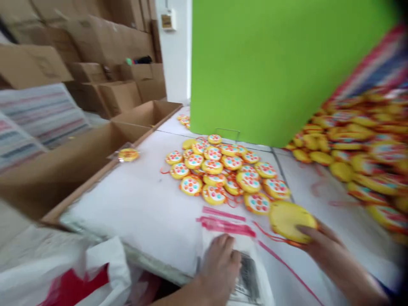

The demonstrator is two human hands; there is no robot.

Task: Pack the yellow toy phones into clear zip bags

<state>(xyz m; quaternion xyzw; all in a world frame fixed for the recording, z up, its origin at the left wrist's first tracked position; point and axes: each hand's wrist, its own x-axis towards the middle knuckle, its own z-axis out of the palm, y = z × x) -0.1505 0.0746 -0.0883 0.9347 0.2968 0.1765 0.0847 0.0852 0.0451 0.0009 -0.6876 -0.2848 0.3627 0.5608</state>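
Note:
My right hand (323,244) grips a round yellow disc-shaped piece (291,221), its plain side facing up and a red cord trailing from it. My left hand (219,265) is on a clear plastic bag (251,276) with a pink band across its top and dark print. The left fingers are bent and drawn together on the bag; their tips are partly hidden. Just beyond both hands lies a pile of matching yellow pieces (213,166) with white faces and coloured dots.
A bigger heap of yellow pieces (353,148) spreads at the right, beside a green panel (270,63). One wrapped piece (128,154) lies by the left table edge, next to open cardboard boxes (86,157). A white bag (108,263) hangs at the lower left.

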